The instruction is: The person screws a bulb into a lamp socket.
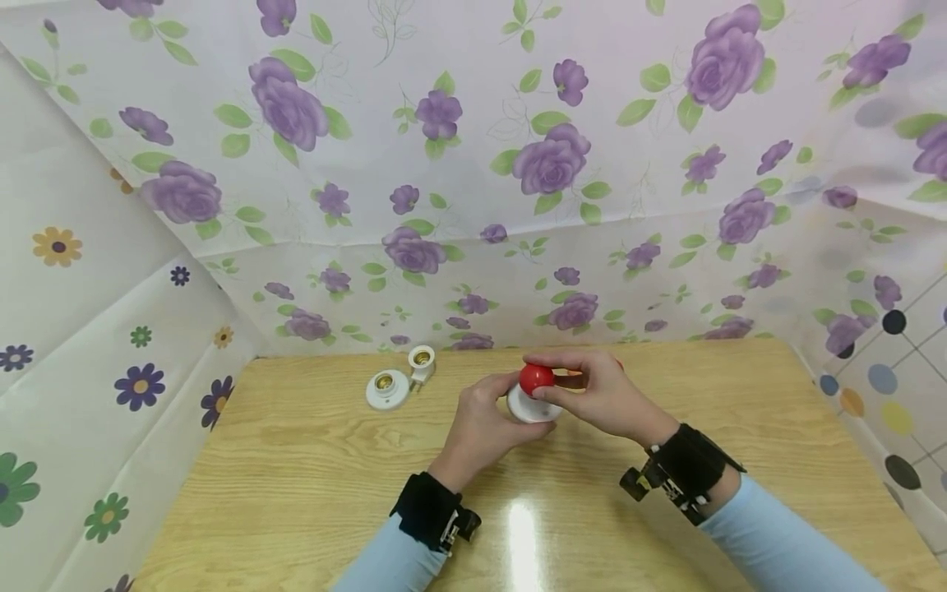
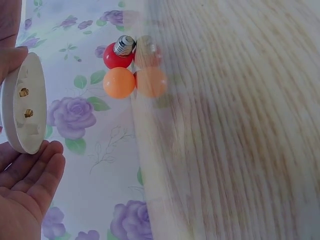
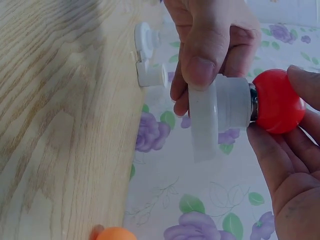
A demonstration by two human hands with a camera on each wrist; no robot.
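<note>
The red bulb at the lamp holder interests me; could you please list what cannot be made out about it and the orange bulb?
Right wrist view: the red bulb's lower screw base, hidden by the white lamp holder.
Left wrist view: the orange bulb's screw base, hidden by its own globe.
Head view: most of the orange bulb, behind the right hand.
</note>
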